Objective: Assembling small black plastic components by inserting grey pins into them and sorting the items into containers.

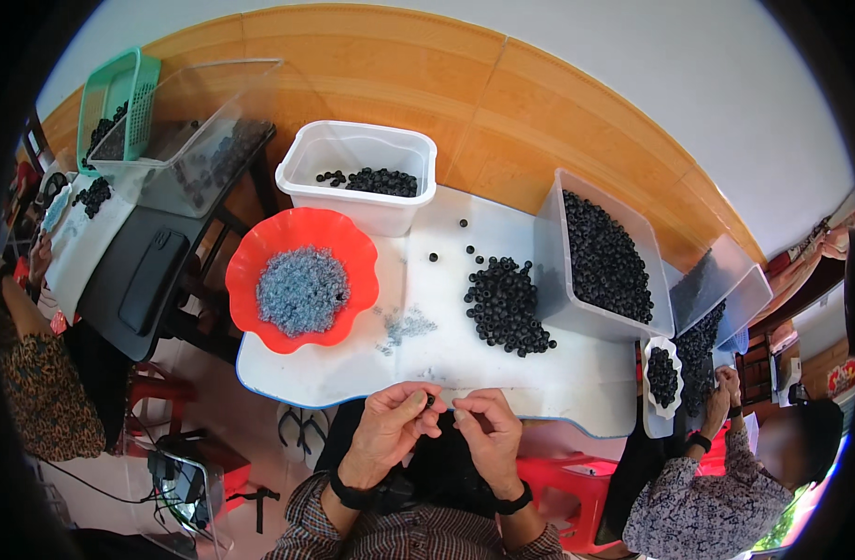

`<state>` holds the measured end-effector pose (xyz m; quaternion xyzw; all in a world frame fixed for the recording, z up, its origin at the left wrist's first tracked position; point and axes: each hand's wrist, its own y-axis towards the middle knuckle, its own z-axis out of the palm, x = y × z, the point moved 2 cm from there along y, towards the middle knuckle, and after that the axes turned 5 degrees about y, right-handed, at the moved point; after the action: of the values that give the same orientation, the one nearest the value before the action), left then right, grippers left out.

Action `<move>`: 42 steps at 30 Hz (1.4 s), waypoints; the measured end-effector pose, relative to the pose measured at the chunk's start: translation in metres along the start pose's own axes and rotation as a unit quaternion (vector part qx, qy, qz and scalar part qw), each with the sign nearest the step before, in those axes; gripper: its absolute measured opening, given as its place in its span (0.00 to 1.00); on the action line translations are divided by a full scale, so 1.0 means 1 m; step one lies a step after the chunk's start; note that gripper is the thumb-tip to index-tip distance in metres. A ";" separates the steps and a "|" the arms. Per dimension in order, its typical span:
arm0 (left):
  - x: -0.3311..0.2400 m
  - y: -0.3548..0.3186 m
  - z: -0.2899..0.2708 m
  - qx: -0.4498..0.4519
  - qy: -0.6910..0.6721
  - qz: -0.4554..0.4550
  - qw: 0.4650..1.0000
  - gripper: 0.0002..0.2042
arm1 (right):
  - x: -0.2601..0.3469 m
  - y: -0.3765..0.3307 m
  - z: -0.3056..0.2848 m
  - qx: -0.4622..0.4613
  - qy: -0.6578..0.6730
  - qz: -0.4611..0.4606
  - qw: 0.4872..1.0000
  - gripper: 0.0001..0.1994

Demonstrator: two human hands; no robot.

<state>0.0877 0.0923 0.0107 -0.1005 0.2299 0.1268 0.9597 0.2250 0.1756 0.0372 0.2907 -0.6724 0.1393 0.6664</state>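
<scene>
My left hand (382,437) is closed in a pinch on a small round black piece (431,400) just past the table's front edge. Close beside it, my right hand (491,441) pinches thumb and forefinger together; something tiny and pale seems to be at the tips, too small to name. Ahead of the hands lies a loose pile of similar black pieces (505,308) on the white tabletop (427,350). To the left, a red wavy-rimmed bowl (243,280) holds a heap of small translucent bluish pieces (301,291). A few of these lie scattered beside the bowl.
A white tub (353,201) with some black pieces stands at the back. A translucent bin (590,322) full of them sits at the right. One co-worker (726,495) works at far right, another (54,401) at far left. A phone (154,280) lies on the left black table.
</scene>
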 end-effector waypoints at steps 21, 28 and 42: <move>-0.010 0.016 0.016 0.081 -0.065 0.012 0.995 0.15 | -0.010 -0.002 -0.007 -0.011 -0.039 0.009 0.999 0.06; -0.029 0.028 0.035 -0.021 0.012 0.022 0.999 0.11 | -0.014 -0.003 -0.010 -0.013 -0.048 0.015 0.999 0.07; -0.097 0.121 0.065 -0.094 0.052 0.108 0.988 0.11 | -0.025 -0.009 -0.020 -0.038 -0.026 0.011 0.999 0.06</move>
<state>-0.0036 0.2047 0.0967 -0.1716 0.2758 0.2459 0.9133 0.2456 0.1853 0.0121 0.2613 -0.6974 0.1131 0.6577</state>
